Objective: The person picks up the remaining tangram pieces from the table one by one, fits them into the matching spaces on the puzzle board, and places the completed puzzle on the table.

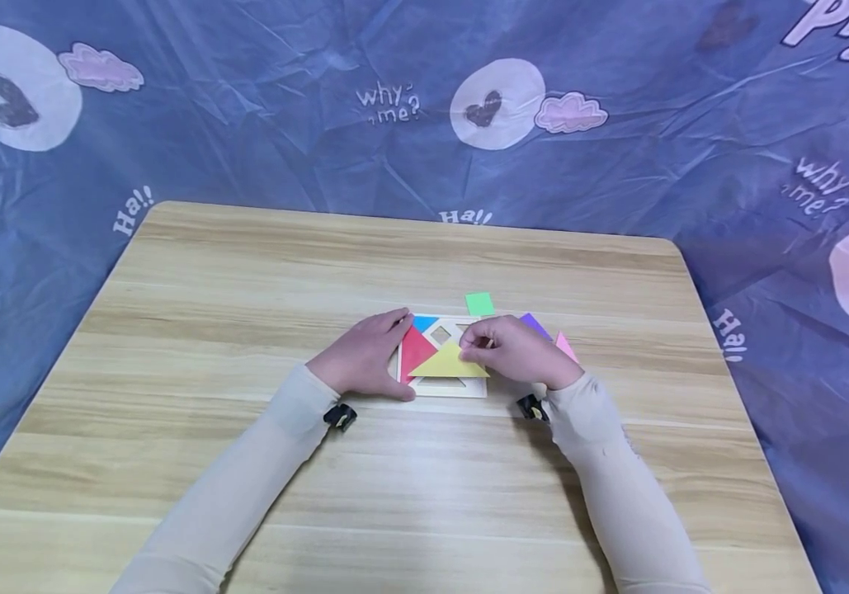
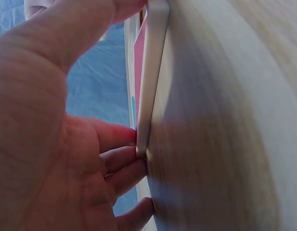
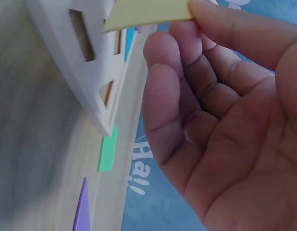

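Observation:
A white tangram board point(image 1: 473, 391) with cut-out slots lies on the table. My left hand point(image 1: 365, 355) holds it along the left side, thumb at the near edge and fingers at the far corner. In the left wrist view, those fingertips touch the board's edge point(image 2: 149, 82). Between thumb and fingers, my right hand point(image 1: 519, 351) pinches a yellow triangle point(image 1: 448, 363) by its right part. The triangle is tilted above the board and covers part of it. A red triangle point(image 1: 413, 353) and a blue piece point(image 1: 424, 322) lie in the board's left part.
Beyond the board lies a green square point(image 1: 479, 304). A purple piece point(image 1: 535, 326) and a pink piece point(image 1: 565, 347) are to its right, partly hidden by my right hand. The wooden table point(image 1: 409, 495) ends at a blue patterned cloth point(image 1: 261, 124).

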A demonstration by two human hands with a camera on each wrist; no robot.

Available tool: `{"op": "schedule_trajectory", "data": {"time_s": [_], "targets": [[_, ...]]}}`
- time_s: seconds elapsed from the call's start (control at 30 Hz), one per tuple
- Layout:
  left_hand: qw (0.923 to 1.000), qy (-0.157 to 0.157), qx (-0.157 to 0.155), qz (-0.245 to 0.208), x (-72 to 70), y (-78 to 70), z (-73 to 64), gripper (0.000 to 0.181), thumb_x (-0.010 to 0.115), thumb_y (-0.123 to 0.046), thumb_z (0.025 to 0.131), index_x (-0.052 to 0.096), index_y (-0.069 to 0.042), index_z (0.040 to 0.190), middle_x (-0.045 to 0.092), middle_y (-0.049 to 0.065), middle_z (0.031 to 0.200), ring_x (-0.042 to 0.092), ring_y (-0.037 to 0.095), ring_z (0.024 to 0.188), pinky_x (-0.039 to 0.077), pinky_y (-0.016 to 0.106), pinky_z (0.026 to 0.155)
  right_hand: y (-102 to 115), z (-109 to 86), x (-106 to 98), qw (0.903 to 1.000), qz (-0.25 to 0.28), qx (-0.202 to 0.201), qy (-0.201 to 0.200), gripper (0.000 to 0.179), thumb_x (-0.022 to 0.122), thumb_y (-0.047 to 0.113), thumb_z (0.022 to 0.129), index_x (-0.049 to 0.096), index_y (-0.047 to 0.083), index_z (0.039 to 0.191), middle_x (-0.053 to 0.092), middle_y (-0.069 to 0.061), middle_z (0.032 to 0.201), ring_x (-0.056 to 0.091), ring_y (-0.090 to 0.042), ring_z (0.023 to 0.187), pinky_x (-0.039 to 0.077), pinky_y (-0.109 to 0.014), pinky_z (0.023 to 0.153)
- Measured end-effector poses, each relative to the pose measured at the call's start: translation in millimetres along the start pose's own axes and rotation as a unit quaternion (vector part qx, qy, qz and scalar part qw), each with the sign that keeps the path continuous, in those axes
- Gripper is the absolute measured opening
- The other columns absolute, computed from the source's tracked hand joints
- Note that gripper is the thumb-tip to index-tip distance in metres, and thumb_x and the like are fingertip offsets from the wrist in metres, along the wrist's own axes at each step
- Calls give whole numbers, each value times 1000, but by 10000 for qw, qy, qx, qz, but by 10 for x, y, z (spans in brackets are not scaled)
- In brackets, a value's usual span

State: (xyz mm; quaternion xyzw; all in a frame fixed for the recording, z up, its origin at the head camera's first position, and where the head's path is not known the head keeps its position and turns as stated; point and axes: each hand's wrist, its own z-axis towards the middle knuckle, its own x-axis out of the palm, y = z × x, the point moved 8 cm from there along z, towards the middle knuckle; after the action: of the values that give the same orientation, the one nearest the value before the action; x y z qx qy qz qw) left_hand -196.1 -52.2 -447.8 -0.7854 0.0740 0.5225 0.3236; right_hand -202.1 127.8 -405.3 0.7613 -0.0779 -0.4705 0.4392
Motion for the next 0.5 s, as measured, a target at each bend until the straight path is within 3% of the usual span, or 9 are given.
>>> {"op": "schedule_trajectory", "data": {"time_s": [0.5], "targets": [[10000,-2,-51,-15,-12,-3,-6,123,81,-65,75,21,-5,165,21,9,171,24,28,156,24,42,127,-52,35,146,9992,-136,49,368,4,73,10,96,73,10,92,59,5,74,48,-12,64,45,-26,62]]}}
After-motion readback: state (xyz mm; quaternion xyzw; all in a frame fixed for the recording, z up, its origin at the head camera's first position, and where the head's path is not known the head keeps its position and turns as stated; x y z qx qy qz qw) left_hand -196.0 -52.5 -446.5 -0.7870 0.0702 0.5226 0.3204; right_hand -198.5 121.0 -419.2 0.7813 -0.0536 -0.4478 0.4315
